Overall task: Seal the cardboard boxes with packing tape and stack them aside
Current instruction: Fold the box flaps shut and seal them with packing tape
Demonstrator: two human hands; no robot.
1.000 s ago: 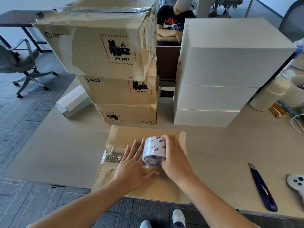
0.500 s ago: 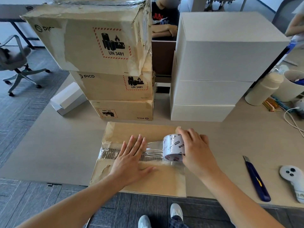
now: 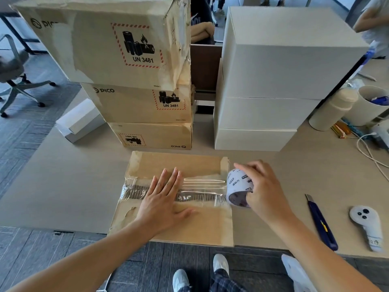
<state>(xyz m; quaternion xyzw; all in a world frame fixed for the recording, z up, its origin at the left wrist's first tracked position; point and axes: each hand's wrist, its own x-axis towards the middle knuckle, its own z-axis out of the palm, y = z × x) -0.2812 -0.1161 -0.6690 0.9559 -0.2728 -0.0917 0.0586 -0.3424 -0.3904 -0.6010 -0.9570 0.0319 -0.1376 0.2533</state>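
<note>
Four brown cardboard boxes (image 3: 147, 106), one under the left fingers (image 3: 171, 183); four white boxes (image 3: 263, 114); one tape roll (image 3: 236, 184) in the right fingers (image 3: 249, 168); one knife (image 3: 322, 224); one controller (image 3: 366, 226)

Tape roll (image 3: 236, 186) half behind the right hand (image 3: 267, 190); office chair (image 3: 12, 76) partly beyond the left edge.
</note>
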